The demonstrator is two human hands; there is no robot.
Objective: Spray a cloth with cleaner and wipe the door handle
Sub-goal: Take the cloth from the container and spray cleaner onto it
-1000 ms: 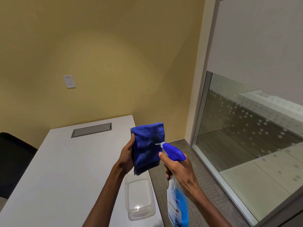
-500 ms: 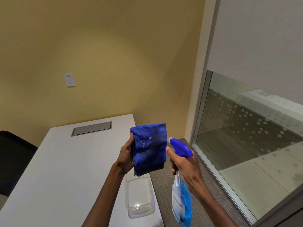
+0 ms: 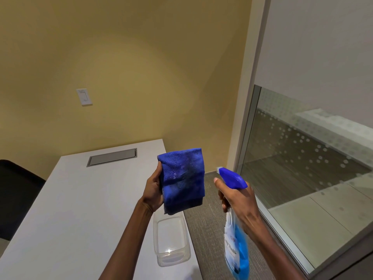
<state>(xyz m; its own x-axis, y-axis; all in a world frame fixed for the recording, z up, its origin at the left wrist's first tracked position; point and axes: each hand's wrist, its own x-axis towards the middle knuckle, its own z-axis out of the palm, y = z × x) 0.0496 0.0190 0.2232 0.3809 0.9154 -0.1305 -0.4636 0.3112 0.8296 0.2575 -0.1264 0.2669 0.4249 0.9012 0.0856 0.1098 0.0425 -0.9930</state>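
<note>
A folded blue cloth hangs upright in front of me, pinched along its left edge by my left hand. Darker damp patches and small pale specks mark its face. My right hand grips a spray bottle of blue liquid with a blue trigger head; the nozzle points left at the cloth from a short gap. The bottle's lower part is blurred. No door handle is in view.
A white table with a grey cable hatch lies below left, a clear plastic box at its right edge. A black chair stands far left. Glass partition on the right, grey carpet between.
My right hand has drawn the spray bottle to the right, away from the cloth, opening a gap. The cloth has stayed in my left hand and shows wet marks.
</note>
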